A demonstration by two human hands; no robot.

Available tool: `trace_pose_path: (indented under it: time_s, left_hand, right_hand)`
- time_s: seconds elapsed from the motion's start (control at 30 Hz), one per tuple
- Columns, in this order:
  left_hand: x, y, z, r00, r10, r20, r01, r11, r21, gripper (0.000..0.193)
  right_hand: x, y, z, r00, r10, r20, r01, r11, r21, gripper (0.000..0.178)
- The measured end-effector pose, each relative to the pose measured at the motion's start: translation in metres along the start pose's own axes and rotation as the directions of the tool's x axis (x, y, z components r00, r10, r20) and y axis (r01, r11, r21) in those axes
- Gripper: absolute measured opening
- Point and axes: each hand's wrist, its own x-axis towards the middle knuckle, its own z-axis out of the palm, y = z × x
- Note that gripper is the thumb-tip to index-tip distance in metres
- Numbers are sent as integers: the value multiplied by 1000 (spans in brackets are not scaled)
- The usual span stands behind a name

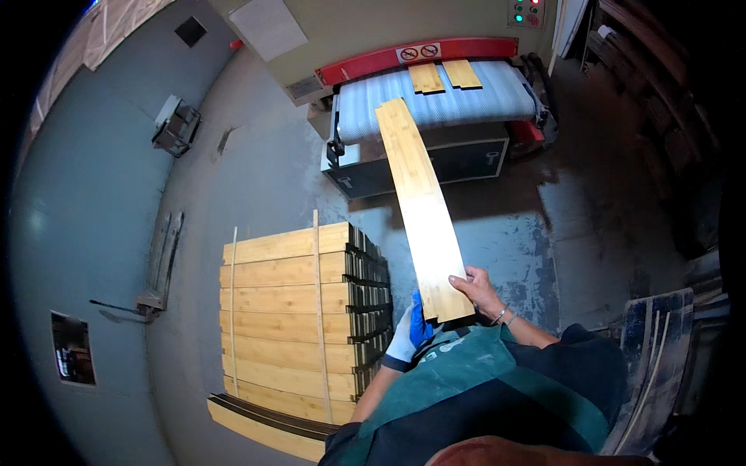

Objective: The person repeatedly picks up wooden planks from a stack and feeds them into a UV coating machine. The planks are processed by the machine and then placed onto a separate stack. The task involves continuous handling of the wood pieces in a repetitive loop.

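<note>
A long light-wood plank [420, 198] stretches away from my waist, its far notched end over the white conveyor belt [361, 109]. My right hand [480, 293], bare with a bracelet at the wrist, grips its near right edge, thumb on top and fingers beneath. On the near left edge, my left hand [412, 332] holds the plank in a white and blue glove; part of its fingers is hidden under the wood. Two more planks, a left one [425, 78] and a right one [462, 74], lie on the belt, partly under the machine's red bar [342, 72].
To the left stands a stack of planks [287, 299] with thin wooden strips across it. A pallet jack [155, 287] and a small metal stand [177, 126] are by the wall. Control lights [527, 12] glow on the machine. A dark board [653, 365] leans at right.
</note>
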Motion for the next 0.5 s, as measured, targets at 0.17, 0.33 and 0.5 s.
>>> trace_pose_path:
  time_s: [0.17, 0.33, 0.5]
  left_hand:
    - [17, -3, -28, 958, 264, 116, -265, 645, 717, 57]
    - [53, 30, -24, 921, -372, -115, 389, 887, 249, 60]
    - [64, -19, -58, 985, 127, -114, -67, 902, 427, 39]
  right_hand:
    - [39, -22, -8, 998, -25, 59, 41, 957, -287, 41]
    - [63, -26, -31, 1000, 22, 1, -22, 996, -86, 37]
    - [65, -61, -88, 996, -84, -8, 82, 987, -138, 30]
